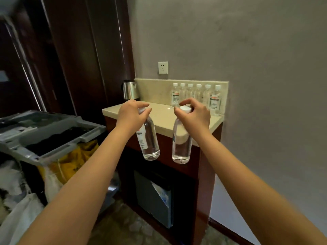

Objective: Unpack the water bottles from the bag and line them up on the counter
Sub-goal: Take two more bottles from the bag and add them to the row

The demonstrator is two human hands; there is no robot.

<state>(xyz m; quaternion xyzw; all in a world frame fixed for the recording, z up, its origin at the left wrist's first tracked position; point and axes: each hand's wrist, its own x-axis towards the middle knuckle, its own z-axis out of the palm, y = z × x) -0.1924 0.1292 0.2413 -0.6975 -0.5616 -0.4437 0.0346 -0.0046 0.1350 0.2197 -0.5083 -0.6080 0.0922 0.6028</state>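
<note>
My left hand (131,112) grips a clear water bottle (149,140) by its white cap, and the bottle hangs in the air in front of the counter's near edge. My right hand (193,114) holds a second clear bottle (181,144) the same way, by its cap. Both bottles dangle below the level of the beige counter (164,119). Several more water bottles (196,95) with white caps stand in a row at the back of the counter, against the backsplash.
A steel kettle (130,90) stands at the counter's back left corner. A grey housekeeping cart (47,133) with a yellow bag (70,163) is at the left. Below the counter sits a dark minibar (154,197). A wall socket (163,67) is above.
</note>
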